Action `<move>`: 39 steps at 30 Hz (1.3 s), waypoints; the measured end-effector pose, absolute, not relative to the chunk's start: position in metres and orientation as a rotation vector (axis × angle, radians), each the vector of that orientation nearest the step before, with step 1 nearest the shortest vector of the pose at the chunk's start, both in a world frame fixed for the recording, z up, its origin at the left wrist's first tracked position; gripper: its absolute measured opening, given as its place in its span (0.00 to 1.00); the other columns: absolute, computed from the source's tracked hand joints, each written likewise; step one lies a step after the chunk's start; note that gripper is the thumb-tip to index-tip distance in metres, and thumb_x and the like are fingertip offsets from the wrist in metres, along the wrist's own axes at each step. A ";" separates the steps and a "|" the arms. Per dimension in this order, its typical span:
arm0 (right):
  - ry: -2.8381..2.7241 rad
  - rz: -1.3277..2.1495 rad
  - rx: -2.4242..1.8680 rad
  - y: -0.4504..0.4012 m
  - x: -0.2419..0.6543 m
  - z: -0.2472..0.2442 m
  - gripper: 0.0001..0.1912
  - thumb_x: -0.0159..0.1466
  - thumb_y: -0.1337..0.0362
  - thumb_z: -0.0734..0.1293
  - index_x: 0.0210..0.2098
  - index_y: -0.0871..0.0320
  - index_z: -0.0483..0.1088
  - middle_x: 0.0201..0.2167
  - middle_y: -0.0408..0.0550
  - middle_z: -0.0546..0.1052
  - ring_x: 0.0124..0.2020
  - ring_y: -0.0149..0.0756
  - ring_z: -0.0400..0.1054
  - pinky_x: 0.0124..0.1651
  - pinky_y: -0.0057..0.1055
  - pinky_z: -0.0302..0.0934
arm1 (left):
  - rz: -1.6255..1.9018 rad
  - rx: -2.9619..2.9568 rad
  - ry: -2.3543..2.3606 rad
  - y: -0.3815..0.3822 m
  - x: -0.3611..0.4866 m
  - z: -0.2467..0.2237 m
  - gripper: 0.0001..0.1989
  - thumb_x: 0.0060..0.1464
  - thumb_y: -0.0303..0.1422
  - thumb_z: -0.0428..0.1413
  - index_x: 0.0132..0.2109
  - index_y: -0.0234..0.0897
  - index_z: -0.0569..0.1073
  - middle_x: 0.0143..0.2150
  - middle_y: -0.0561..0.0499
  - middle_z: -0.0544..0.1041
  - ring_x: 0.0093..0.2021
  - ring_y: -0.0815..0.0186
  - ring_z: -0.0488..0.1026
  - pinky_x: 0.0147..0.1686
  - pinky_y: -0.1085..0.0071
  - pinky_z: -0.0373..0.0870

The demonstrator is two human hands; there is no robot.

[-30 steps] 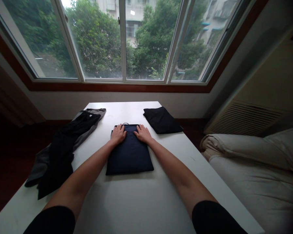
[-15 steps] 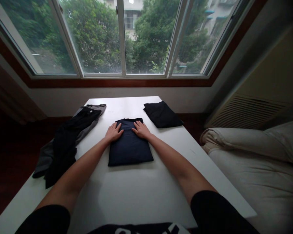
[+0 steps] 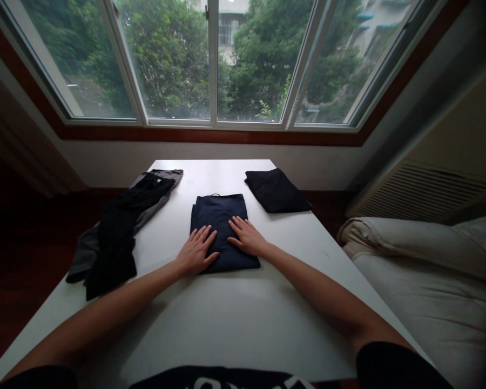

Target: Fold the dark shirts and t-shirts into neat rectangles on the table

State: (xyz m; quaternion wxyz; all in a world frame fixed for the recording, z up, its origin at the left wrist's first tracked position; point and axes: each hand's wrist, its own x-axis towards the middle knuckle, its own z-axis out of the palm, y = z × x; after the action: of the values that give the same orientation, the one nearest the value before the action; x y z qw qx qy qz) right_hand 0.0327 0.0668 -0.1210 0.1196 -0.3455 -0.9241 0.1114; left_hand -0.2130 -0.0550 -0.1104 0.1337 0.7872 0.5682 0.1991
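A navy garment (image 3: pixel 222 210), folded into a flat rectangle, lies on the white table (image 3: pixel 235 319) in front of me. Its exact kind I cannot tell; a thin cord loop shows at its far edge. My left hand (image 3: pixel 197 251) rests flat on its near left part, fingers spread. On the right side of the same cloth lies my right hand (image 3: pixel 247 236), also flat with fingers apart. Neither hand grips anything.
Farther right on the table sits a folded black garment (image 3: pixel 276 190). Loose black clothing (image 3: pixel 119 229) lies over grey clothing (image 3: pixel 152 208) along the left edge. A pale sofa (image 3: pixel 421 281) stands to the right, and a window (image 3: pixel 214 70) is beyond the table.
Both hands have slid toward me over the navy garment, from its far edge to its nearer part. The view has shifted slightly.
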 end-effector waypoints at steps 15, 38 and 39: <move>-2.831 0.129 -0.851 -0.005 0.050 -0.107 0.42 0.73 0.40 0.58 0.77 0.60 0.49 0.77 0.58 0.47 0.78 0.49 0.38 0.77 0.51 0.38 | 0.251 2.678 1.560 -0.081 -0.225 -0.107 0.43 0.67 0.58 0.45 0.79 0.41 0.44 0.80 0.44 0.42 0.79 0.51 0.40 0.75 0.49 0.39; -2.851 0.363 -0.614 -0.034 0.058 -0.081 0.33 0.74 0.48 0.63 0.74 0.53 0.57 0.76 0.57 0.52 0.77 0.49 0.44 0.75 0.54 0.42 | 0.854 2.004 2.005 -0.005 -0.271 -0.111 0.26 0.65 0.40 0.54 0.66 0.35 0.70 0.60 0.40 0.76 0.60 0.54 0.73 0.63 0.58 0.67; -2.847 0.358 -0.568 -0.037 0.052 -0.080 0.33 0.73 0.49 0.64 0.73 0.53 0.59 0.75 0.58 0.54 0.76 0.49 0.47 0.75 0.54 0.44 | 0.862 1.915 2.050 0.013 -0.274 -0.109 0.26 0.64 0.39 0.55 0.65 0.35 0.71 0.57 0.40 0.77 0.57 0.55 0.75 0.61 0.60 0.69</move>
State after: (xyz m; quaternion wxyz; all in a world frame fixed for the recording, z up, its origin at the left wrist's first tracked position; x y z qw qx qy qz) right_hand 0.0518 -0.0365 -0.0797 0.1079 -0.1930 -0.9676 0.1216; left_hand -0.2743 0.0133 -0.1087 0.1033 0.6489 0.6949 0.2920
